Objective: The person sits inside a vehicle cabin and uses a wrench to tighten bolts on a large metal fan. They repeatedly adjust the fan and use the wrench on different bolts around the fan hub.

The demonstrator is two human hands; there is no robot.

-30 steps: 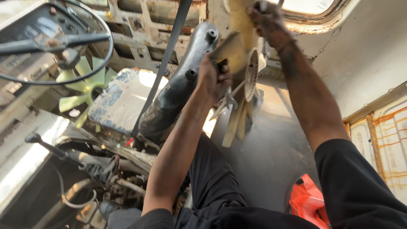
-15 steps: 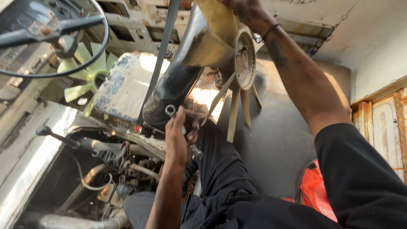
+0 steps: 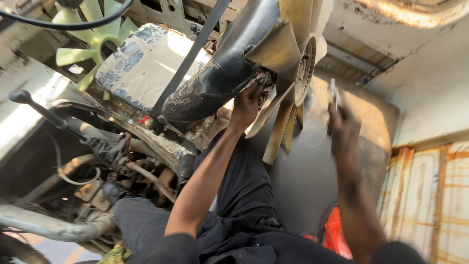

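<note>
A tan multi-bladed engine fan [image 3: 293, 58] hangs in front of me beside a black seat cushion [image 3: 220, 78]. My left hand [image 3: 246, 105] reaches up under the fan's lower blades and touches the grimy spot where fan and seat meet; I cannot tell whether it grips anything. My right hand [image 3: 342, 127] is raised to the right of the fan, closed around a slim metal tool [image 3: 333, 93] that points upward. My legs in dark trousers [image 3: 234, 195] stretch out below.
A worn white engine cover [image 3: 141, 63] and a second, pale green fan [image 3: 93, 34] lie upper left. A black gear lever [image 3: 44, 110] stands over exposed engine hoses at left. A grey wheel-arch panel [image 3: 312, 181] and rusty cab wall [image 3: 430, 195] are at right.
My right hand has come off the top of the fan and dropped to its right side, holding the tool. My left hand has risen to the fan's underside. The view has tilted.
</note>
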